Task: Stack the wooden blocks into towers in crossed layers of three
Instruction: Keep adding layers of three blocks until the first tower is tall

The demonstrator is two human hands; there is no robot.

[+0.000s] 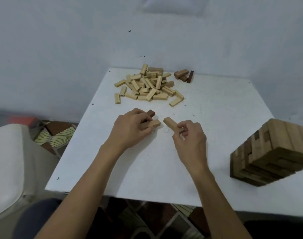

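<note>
Left hand (130,128) is curled over two blocks on the table (147,169): a dark block (151,114) on the far side of its fingers and a pale block (155,124) under the fingertips, the two side by side and touching. Right hand (190,137) pinches a third block (169,123) by its near end, the far end aimed at the left grip with a small gap between.

This looks like the first layer of a new tower. To do it well, bring the third block parallel and flush against the pair with ends level, while the left hand braces.

The blocks are rectangular bars of smooth matte wood with square edges, so they probably slide easily. The loose pile (147,85) lies beyond both grips. The finished tower (271,152) stands well right of the right grip.
</note>
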